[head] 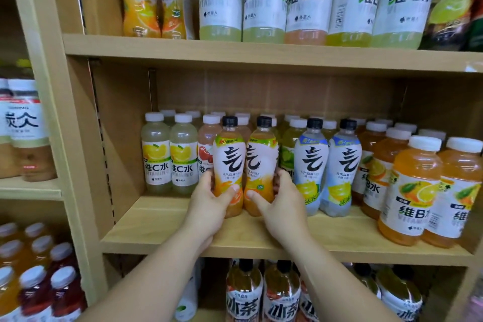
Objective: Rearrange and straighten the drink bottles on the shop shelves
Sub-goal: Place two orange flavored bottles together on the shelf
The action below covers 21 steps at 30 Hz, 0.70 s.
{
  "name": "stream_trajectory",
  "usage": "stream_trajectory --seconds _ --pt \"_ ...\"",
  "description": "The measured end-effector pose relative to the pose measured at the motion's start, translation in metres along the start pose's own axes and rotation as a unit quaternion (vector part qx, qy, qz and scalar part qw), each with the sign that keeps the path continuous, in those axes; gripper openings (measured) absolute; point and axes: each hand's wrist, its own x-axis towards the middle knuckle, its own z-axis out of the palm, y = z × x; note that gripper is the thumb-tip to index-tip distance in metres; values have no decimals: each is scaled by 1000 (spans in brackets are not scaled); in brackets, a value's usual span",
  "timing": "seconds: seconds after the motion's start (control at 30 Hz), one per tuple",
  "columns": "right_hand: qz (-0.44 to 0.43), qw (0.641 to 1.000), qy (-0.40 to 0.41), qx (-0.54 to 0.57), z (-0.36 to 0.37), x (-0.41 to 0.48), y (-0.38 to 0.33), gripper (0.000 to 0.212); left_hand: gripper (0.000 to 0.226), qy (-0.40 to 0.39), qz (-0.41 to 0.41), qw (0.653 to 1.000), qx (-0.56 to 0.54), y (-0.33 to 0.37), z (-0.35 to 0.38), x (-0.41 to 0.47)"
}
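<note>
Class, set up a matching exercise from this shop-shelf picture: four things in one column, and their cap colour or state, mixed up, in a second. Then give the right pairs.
Column 1
1. left hand
2. blue-label bottle
3. lemon vitamin C bottle
4. orange vitamin B bottle

Column 2
A. white cap, at the left end of the middle shelf's front row
B. black cap, just right of the two held bottles
C. grip closed on an orange black-capped bottle
D. white cap, near the shelf's front edge on the right

Pairs: 1-C, 2-B, 3-A, 4-D

Shelf (167, 227) matt pale wood; bottles (311, 165) glossy clear plastic, smooth labels.
</note>
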Motion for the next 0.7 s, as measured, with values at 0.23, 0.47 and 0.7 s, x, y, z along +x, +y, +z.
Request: stream_trajectory --seconds 0.23,0.47,0.7 --pt "-8 999 -28 38 -2 -6 5 77 36 19 31 999 30 2 -3 -7" --pt "-20 998 -42 48 -1 -5 4 69 39 20 61 996 61 9 -5 -20" --pt "-51 991 -82 91 -1 -5 6 64 34 54 91 994 40 37 -24 -48"
